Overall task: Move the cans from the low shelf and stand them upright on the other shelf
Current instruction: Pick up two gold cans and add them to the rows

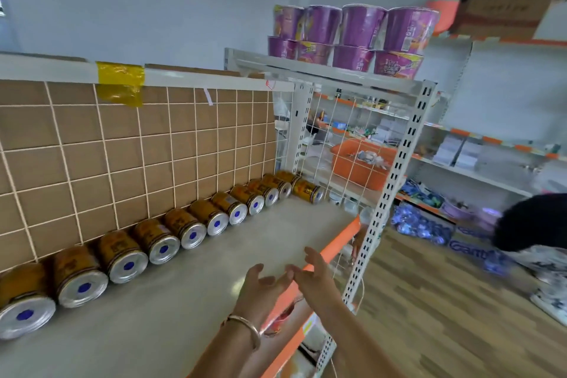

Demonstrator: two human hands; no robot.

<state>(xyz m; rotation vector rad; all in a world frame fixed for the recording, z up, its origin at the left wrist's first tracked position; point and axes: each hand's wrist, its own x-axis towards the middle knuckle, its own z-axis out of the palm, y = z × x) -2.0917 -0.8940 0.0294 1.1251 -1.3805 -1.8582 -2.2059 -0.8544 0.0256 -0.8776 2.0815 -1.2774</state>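
Note:
Several orange-brown cans (159,244) with silver ends and a blue dot lie on their sides in a row along the back of a pale shelf (196,294), against a brown gridded back panel. My left hand (260,288), with a bangle on the wrist, hovers over the shelf's front edge with loose fingers, holding nothing. My right hand (313,275) is beside it over the orange edge strip (337,242), fingers spread, also holding nothing. The fingertips of both hands nearly meet.
A white metal rack (395,169) with wire mesh stands at the shelf's right end, with purple noodle cups (352,37) stacked on top. Behind the mesh is an orange bin (359,166). A person's dark head (534,221) is low at the right, above the wooden floor (429,301).

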